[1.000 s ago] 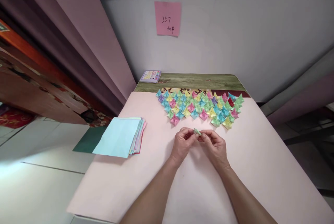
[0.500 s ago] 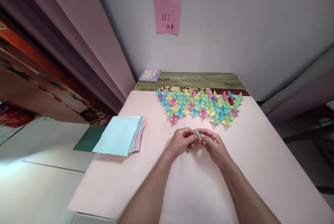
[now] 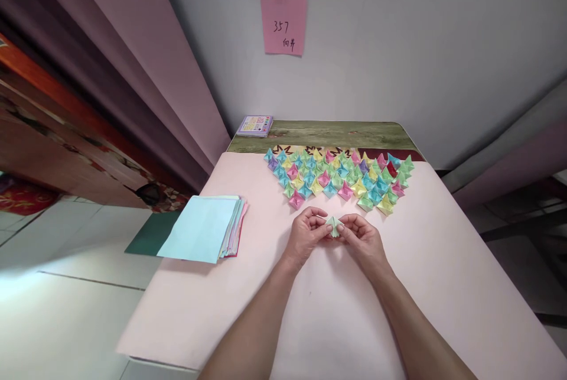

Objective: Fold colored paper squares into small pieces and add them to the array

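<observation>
A small pale green folded paper piece [image 3: 334, 226] is pinched between both my hands, above the pink-covered table [image 3: 336, 321]. My left hand [image 3: 306, 233] grips its left side with thumb and fingers. On the other side, my right hand [image 3: 362, 239] holds it the same way, thumb in front. The piece shows a pointed top and pleated folds below; its back is hidden by fingers. Just beyond my hands, many folded origami pieces [image 3: 330, 190] in blue, green, yellow, pink and purple stand in close rows.
At the left table edge lies a stack of coloured paper sheets [image 3: 199, 229], light blue on top, with a dark green sheet [image 3: 148, 237] jutting out. A small printed pack [image 3: 256, 125] sits at the back left corner. A pink note [image 3: 283, 25] hangs on the wall.
The green paper piece has turned from a narrow edge-on view to a broader face. My fingers have shifted to its two sides.
</observation>
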Tool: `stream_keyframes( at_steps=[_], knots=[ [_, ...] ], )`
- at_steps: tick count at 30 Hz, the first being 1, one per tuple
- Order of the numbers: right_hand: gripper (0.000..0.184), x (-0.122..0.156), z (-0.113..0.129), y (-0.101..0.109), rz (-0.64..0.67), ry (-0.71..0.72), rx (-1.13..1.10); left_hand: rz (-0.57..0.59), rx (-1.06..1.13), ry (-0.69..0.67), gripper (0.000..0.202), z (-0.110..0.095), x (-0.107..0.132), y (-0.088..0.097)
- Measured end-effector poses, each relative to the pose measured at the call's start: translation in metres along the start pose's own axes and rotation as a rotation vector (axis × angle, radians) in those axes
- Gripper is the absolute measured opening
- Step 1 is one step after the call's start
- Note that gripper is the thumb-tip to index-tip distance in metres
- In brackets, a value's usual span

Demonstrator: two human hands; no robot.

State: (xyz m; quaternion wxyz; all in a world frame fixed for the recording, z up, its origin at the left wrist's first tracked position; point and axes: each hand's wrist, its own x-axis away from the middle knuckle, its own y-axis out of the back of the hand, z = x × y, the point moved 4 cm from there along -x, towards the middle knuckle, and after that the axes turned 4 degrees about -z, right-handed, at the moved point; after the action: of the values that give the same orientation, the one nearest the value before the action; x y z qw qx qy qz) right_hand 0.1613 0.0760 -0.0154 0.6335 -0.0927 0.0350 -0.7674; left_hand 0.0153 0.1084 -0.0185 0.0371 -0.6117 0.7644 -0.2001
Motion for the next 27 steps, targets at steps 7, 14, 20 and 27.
stream_keyframes(
  at_steps=[7,14,20,27],
  knots=[
    [0.038,0.0,-0.003,0.002,-0.067,0.038,0.04,-0.057,-0.023,-0.008,0.043,0.002,0.002,-0.005],
    [0.035,0.0,-0.006,0.001,-0.043,0.036,-0.024,-0.02,-0.095,0.035,0.027,0.005,0.005,-0.008],
    [0.029,0.002,-0.003,-0.001,-0.009,0.133,0.107,0.01,-0.11,0.065,0.027,0.0,0.007,-0.01],
    [0.016,0.005,0.01,0.001,0.037,0.352,0.227,0.077,0.033,0.201,0.021,-0.004,0.011,-0.016]
  ],
)
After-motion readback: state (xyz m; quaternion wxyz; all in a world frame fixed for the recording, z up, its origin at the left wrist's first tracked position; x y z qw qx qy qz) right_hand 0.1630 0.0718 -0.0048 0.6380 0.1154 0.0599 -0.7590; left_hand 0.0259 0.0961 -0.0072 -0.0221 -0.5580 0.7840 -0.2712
